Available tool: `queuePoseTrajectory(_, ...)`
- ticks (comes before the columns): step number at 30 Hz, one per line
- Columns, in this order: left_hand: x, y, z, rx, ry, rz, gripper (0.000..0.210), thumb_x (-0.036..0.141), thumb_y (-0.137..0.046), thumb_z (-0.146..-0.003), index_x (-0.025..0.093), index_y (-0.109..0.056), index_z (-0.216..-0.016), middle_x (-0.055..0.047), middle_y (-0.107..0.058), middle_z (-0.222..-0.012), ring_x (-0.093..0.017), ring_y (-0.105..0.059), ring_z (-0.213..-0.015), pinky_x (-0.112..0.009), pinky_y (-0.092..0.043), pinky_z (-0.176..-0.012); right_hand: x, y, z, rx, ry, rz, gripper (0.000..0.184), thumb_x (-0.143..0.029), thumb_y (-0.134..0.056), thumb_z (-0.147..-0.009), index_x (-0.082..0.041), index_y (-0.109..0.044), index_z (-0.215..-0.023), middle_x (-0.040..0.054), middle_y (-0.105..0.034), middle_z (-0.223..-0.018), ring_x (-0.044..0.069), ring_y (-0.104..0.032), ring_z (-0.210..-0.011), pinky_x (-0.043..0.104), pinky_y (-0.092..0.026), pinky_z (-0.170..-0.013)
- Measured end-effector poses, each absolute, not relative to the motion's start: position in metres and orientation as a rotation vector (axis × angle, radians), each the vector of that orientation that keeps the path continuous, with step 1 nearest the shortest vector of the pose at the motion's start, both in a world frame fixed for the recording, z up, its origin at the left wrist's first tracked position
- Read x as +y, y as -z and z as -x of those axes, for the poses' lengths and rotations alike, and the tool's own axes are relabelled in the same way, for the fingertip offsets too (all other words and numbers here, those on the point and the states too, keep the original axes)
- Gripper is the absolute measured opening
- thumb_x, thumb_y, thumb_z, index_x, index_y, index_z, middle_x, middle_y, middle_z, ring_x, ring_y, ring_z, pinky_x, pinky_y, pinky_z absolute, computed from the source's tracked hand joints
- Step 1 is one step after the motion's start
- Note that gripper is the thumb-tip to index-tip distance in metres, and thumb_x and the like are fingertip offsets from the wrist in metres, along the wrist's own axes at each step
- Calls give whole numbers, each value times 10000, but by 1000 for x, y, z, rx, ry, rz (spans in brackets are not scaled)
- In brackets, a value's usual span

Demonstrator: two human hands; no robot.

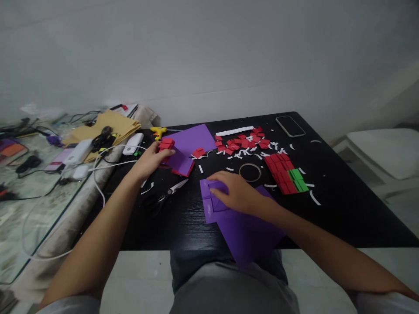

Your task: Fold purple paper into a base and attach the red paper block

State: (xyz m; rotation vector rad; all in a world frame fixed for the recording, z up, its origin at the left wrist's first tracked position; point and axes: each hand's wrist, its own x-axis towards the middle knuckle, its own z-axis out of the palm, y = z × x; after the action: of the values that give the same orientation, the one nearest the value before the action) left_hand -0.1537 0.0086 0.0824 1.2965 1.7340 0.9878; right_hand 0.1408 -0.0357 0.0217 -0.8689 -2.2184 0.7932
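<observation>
My left hand (152,160) is at the left of the black table, its fingers and thumb closed around a small red folded-paper block (166,144). Beneath and beside it lies a purple sheet (199,136). Near the front edge, my right hand (238,192) bends its fingers and thumb over a purple folded paper (209,209), gripping it against the table. Part of that paper is hidden by the hand. Another purple sheet (245,235) extends under my right forearm and over the table edge. Scissors (168,192) with dark handles lie between my hands.
Loose red paper pieces (240,143) and white strips are scattered at the back. A red and green folded-paper panel (286,174), a tape ring (250,172) and a phone (290,126) lie on the right. A yellow glue gun (159,132) and white cables (94,174) are on the left.
</observation>
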Motion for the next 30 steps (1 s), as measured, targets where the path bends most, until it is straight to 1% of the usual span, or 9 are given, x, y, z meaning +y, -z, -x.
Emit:
queuePoseTrajectory(4,9,-84,147,1571,-1081,-1052,380,415,-747,-679,181,-657,-964,-29,-663,-874,-221,-656,-811,-339,-623,-615,-16,-23,-112,-2039,-1000,928,391,-157,-763,-860,-178,-683,-1242,136,-757,-1229,274,-730,-1159,468,-586,-1026)
queuePoseTrajectory(9,8,-77,141,1463,-1062,-879,359,467,-642,-787,171,-685,-987,-38,-671,-747,-216,-639,-649,-376,-608,-629,8,-37,-59,-1724,-1347,943,570,-275,-843,-846,-225,-615,-1366,147,-654,-1452,294,-658,-1308,485,-550,-1099)
queuePoseTrajectory(13,-1,-74,129,1351,-941,-952,625,683,-574,-886,157,-723,-1189,-118,-757,-911,-274,-719,-816,-397,-594,-768,22,-55,-33,-1309,-1791,875,225,-405,-730,-945,-207,-717,-1052,109,-777,-1119,264,-743,-1063,431,-631,-945)
queuePoseTrajectory(16,-8,-72,122,1286,-896,-1067,709,755,-571,-894,163,-727,-1253,-166,-774,-1126,-317,-726,-1010,-411,-575,-865,32,-59,-31,-1193,-1756,1064,96,-226,-747,-870,-175,-696,-934,79,-757,-941,217,-734,-893,365,-624,-846)
queuePoseTrajectory(19,-8,-71,132,1358,-913,-1163,660,719,-591,-896,168,-743,-1226,-165,-754,-1243,-313,-717,-1042,-405,-572,-868,41,-60,-37,-1191,-1627,1215,329,-51,-739,-730,-148,-678,-1038,53,-726,-905,189,-708,-819,334,-593,-790)
queuePoseTrajectory(22,3,-67,156,1559,-1049,-1318,581,646,-575,-889,139,-769,-1097,-164,-756,-1222,-278,-715,-966,-351,-561,-774,48,-64,-44,-1199,-1592,1231,453,-44,-741,-698,-139,-655,-1132,37,-715,-883,180,-695,-778,321,-573,-740)
queuePoseTrajectory(25,14,-51,175,1811,-1006,-1352,450,512,-586,-829,158,-743,-1057,-133,-769,-1146,-250,-710,-966,-332,-551,-779,52,-70,-48,-1218,-1586,1219,393,-60,-737,-694,-140,-669,-1072,31,-713,-845,177,-694,-747,316,-564,-716)
queuePoseTrajectory(27,18,-36,176,1863,-907,-1350,377,410,-705,-713,165,-737,-998,-126,-780,-1052,-266,-708,-936,-368,-550,-830,53,-72,-48,-1235,-1596,1214,295,-59,-725,-687,-141,-684,-968,29,-710,-799,172,-687,-721,313,-559,-711)
queuePoseTrajectory(30,19,-14,166,1844,-826,-1376,398,316,-796,-624,191,-731,-996,-93,-783,-1012,-271,-710,-946,-381,-541,-903,56,-69,-47,-1259,-1605,1213,185,-64,-708,-676,-151,-690,-839,21,-706,-744,166,-676,-691,313,-555,-716)
